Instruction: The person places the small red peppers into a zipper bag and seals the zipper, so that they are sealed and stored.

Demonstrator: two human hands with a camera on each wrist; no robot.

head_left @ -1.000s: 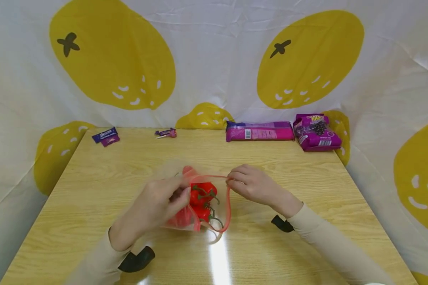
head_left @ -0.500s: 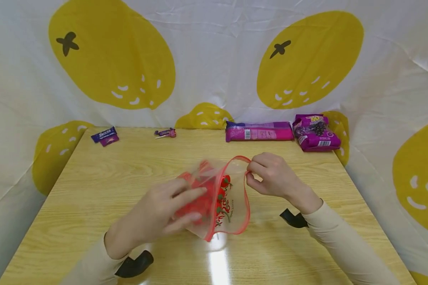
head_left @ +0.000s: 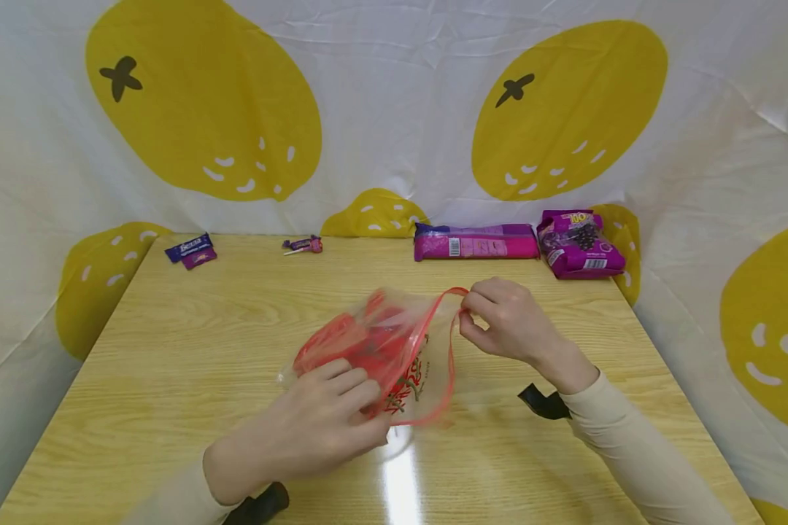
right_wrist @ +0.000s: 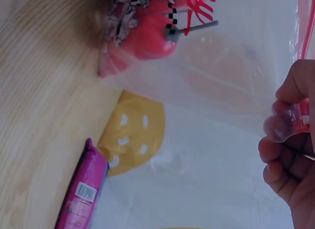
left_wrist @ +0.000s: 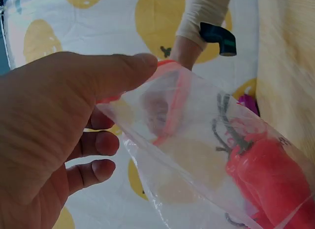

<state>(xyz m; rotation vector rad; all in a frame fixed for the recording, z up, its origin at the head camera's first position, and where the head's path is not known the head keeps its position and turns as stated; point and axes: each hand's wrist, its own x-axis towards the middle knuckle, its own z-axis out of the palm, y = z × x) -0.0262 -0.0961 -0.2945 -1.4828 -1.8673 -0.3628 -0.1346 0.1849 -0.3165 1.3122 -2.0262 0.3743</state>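
Note:
A clear zip bag (head_left: 403,300) with a red-edged mouth lies tilted at mid-table, its mouth facing right. Red peppers (head_left: 331,343) with green stems fill its left part; in the left wrist view one pepper (left_wrist: 275,184) shows through the plastic. My right hand (head_left: 512,321) pinches the far corner of the mouth between thumb and fingers, as the right wrist view also shows. At the near corner, my left hand (head_left: 308,423) pinches the red edge, thumb on top; its index fingertip is hidden. The mouth stands parted between the hands.
Along the table's back edge lie small blue and purple wrapped sweets (head_left: 192,251), a lollipop beside another sweet (head_left: 303,245), a long purple-pink packet (head_left: 476,242) and a plump purple pack (head_left: 581,244). A lemon-print cloth (head_left: 394,109) hangs behind.
My right hand has drawn its corner of the bag rightward and slightly away. My left hand let go, came down with loose fingers, and now pinches the near corner. The peppers lie further behind plastic.

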